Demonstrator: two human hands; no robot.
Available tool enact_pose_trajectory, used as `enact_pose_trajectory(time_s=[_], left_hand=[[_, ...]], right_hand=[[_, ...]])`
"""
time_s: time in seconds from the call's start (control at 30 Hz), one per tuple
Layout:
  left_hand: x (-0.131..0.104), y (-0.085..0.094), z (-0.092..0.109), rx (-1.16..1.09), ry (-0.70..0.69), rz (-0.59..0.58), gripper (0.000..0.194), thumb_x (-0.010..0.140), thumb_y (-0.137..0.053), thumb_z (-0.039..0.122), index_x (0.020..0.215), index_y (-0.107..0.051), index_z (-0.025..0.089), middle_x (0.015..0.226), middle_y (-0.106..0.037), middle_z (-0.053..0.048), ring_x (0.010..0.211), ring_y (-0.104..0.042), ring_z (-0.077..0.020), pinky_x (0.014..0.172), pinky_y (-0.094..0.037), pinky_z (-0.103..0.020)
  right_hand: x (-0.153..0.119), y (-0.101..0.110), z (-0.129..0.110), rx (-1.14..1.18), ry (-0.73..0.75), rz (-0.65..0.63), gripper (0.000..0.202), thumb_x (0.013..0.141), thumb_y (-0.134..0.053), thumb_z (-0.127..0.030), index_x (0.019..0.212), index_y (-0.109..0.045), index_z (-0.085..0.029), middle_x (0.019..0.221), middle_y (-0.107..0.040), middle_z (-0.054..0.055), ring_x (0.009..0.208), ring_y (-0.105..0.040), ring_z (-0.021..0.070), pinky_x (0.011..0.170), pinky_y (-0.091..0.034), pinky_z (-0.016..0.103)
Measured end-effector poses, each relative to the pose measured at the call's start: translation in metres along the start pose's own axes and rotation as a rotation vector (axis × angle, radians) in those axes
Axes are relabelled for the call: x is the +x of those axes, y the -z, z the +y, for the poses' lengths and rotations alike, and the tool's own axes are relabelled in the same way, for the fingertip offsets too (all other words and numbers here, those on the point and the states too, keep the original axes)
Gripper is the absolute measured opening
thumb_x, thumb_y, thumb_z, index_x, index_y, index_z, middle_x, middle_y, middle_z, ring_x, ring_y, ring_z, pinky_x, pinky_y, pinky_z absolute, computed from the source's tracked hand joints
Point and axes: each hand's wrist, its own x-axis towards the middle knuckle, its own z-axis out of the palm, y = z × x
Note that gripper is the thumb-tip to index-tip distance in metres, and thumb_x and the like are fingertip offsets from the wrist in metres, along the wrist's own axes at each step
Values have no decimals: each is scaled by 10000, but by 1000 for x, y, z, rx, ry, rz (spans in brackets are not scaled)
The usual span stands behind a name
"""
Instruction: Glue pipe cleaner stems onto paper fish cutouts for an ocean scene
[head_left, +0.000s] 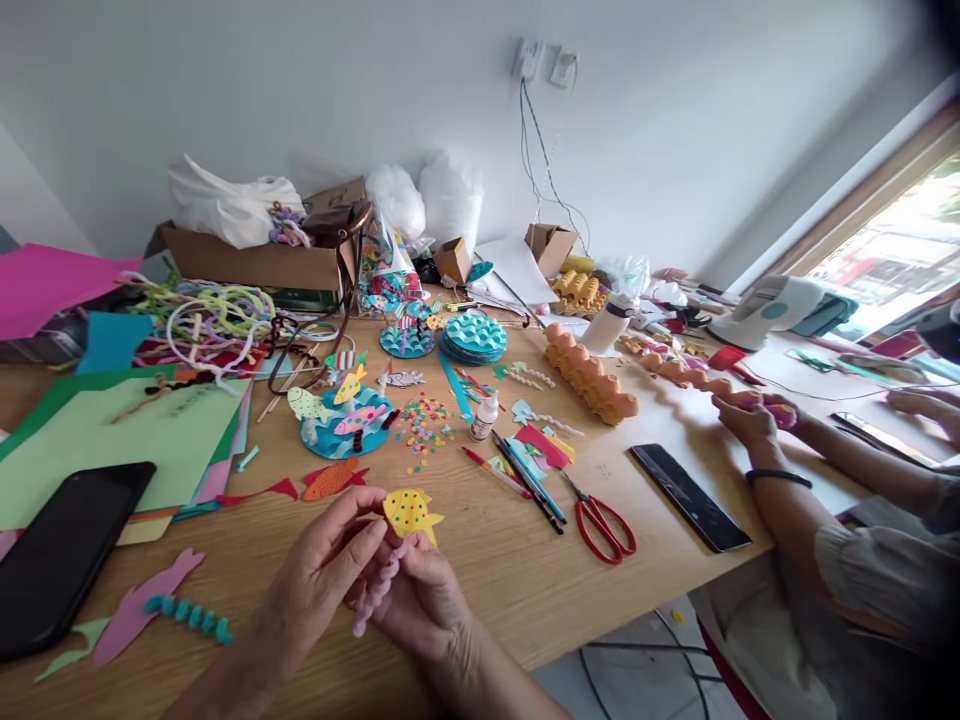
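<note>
Between the thumb and fingers of my left hand point(330, 555) is a yellow paper fish point(409, 512) with red and green dots. My right hand point(431, 600) pinches a pink coiled pipe cleaner point(376, 592) just below the fish; whether the two are joined I cannot tell. Beyond my hands lies an orange paper fish point(331, 480). Behind it stands a blue wavy disc point(311, 438) with several paper fish mounted on it. To the left, a pink paper fish point(142, 605) lies beside a teal coiled pipe cleaner point(191, 616).
Red scissors point(606, 528), pens point(529, 485) and a small glue bottle point(484, 416) lie or stand right of centre. A dark phone point(67, 560) and coloured paper point(112, 430) are at left. On the right, another person's hands point(750, 420) hold an egg-carton strip point(679, 373).
</note>
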Motion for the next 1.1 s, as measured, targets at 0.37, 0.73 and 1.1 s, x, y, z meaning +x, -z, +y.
enact_pose_trajectory(time_s=[0.37, 0.73, 1.1], left_hand=[[-2, 4, -3, 7, 44, 59, 395, 755, -562, 519, 987, -526, 201, 660, -648, -10, 482, -593, -167, 329, -474, -224], [3, 29, 9, 276, -92, 167, 206, 753, -571, 380, 860, -610, 209, 801, -605, -4, 761, -579, -169, 683, -478, -250], [7, 21, -49, 216, 46, 109, 204, 632, -592, 263, 808, -499, 216, 724, -591, 22, 687, -567, -159, 626, -453, -263]], right_hand=[[1, -3, -1, 81, -53, -80, 314, 565, -798, -289, 731, -554, -183, 613, -408, -54, 591, -428, 89, 614, -426, 223], [-9, -1, -35, -1117, 86, 93, 166, 811, -559, -321, 759, -519, -168, 701, -534, -5, 633, -457, 111, 606, -339, 227], [-8, 12, -25, -2246, 135, 150, 99, 843, -476, -94, 853, -547, -162, 841, -626, 66, 783, -566, 185, 703, -376, 278]])
